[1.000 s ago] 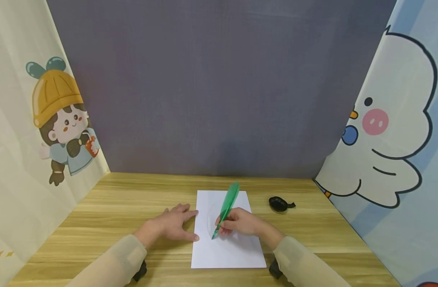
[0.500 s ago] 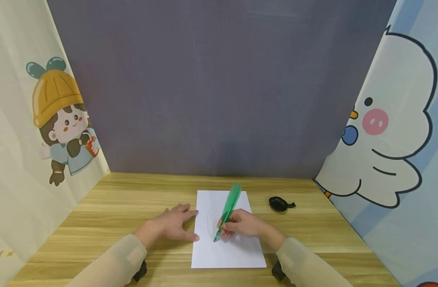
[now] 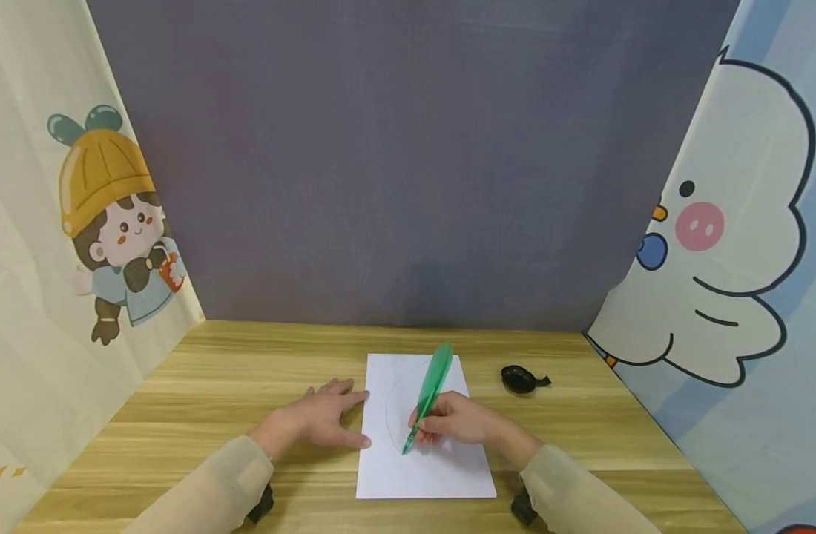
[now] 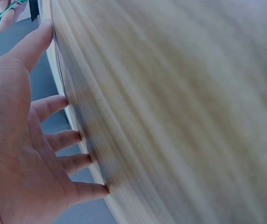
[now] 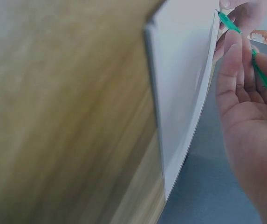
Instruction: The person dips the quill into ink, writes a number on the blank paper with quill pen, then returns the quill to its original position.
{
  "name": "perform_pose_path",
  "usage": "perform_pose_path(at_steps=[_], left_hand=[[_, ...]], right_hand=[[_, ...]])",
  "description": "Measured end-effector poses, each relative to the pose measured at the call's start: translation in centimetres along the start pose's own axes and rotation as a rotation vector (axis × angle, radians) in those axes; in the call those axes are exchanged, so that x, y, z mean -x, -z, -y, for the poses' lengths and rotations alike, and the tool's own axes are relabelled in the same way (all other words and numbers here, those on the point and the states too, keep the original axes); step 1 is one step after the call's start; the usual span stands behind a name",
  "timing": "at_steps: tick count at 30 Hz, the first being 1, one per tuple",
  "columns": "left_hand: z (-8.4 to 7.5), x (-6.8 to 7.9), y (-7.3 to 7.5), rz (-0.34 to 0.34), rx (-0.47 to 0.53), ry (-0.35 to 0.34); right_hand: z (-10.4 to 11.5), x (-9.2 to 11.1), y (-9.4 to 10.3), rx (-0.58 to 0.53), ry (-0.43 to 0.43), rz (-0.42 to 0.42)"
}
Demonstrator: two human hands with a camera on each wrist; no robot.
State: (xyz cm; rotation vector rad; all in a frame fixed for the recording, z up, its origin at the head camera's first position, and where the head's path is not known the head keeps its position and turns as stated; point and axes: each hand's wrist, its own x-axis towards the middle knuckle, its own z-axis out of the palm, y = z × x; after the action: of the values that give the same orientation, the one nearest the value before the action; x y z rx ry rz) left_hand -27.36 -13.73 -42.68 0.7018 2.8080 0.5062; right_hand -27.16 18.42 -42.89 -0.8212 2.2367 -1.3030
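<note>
A sheet of white paper point(image 3: 384, 478) lies on the wooden table, bearing a thin curved line that bows out to the left. My right hand point(image 3: 458, 417) pinches a green feather-shaped pen point(image 3: 435, 374) between thumb and fingers. The pen's tip is at the lower end of the curve, and its broad feather end leans up and to the right. In the right wrist view the pen point(image 5: 227, 21) passes between the fingers. My left hand point(image 3: 324, 417) rests with spread fingers, its thumb and a fingertip at the paper's left edge.
A small black object with a short tail point(image 3: 520, 379) lies right of the paper. A grey panel point(image 3: 408, 163) stands behind the wooden table point(image 3: 261, 363). Cartoon-printed cloths hang at the left and right sides.
My right hand and the pen have moved slightly right and toward me, and the curved line extends further down. The left hand and the paper have stayed in place.
</note>
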Motion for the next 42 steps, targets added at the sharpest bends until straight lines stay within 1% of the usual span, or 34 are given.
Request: perform_pose_path(at_steps=[11,20,28,42], left_hand=[[0.0,0.1,0.0,-0.003,0.007,-0.003],[0.0,0.1,0.0,-0.005,0.005,-0.008],[0.0,0.1,0.1,0.002,0.011,-0.012],[-0.2,0.1,0.1,0.000,0.016,-0.012]], right_hand=[[-0.1,0.7,0.4,-0.039,0.018,0.028],[0.0,1.5,0.7,-0.026,0.014,0.045],[-0.4,2.1,1.0,-0.025,0.013,0.050],[-1.0,2.8,1.9,-0.052,0.008,0.074]])
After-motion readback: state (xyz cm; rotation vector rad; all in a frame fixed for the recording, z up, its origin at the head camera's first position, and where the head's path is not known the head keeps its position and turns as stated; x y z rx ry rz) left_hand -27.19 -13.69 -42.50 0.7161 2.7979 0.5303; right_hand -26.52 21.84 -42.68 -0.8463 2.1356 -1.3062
